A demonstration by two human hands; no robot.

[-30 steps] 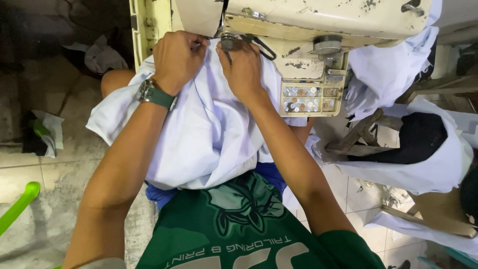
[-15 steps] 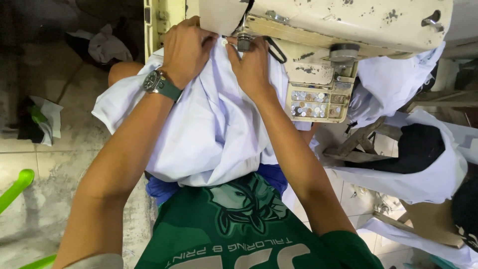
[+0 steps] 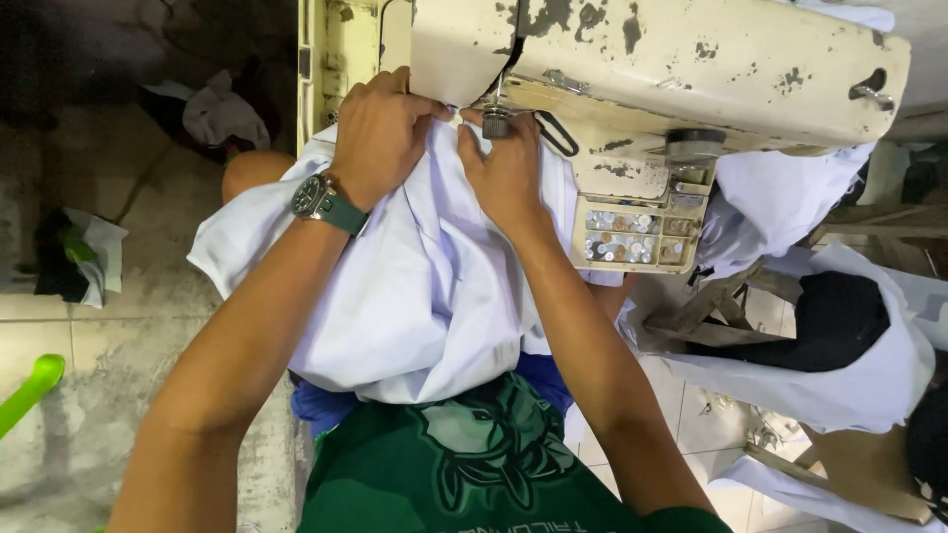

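Under the machine head: white cotton garment (image 3: 415, 296), draped down over the lap.
Left hand (image 3: 380, 133): fingers curled, gripping the cloth beside the needle.
Right hand (image 3: 506, 163): fingers bent, pinching the cloth beneath the needle.
Machine: worn cream metal sewing machine (image 3: 681, 59).
Tray: small tray of buttons (image 3: 637, 235), right of the hands.
Wrist: dark green wristwatch (image 3: 321, 200).

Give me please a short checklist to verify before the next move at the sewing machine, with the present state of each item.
1. Both hands on the cloth: ok. The left hand and the right hand both press the white fabric beside the needle area.
2. Fingers away from the needle: cannot tell. The head of the sewing machine hides the needle.
3. Fabric flat at the stitching point: cannot tell; it is bunched between the hands.
4. Loose fabric supported: ok, it lies over the lap.
5. Wristwatch not catching the fabric: ok, it sits above the cloth.
6. Tray of small parts clear of the fabric: ok.
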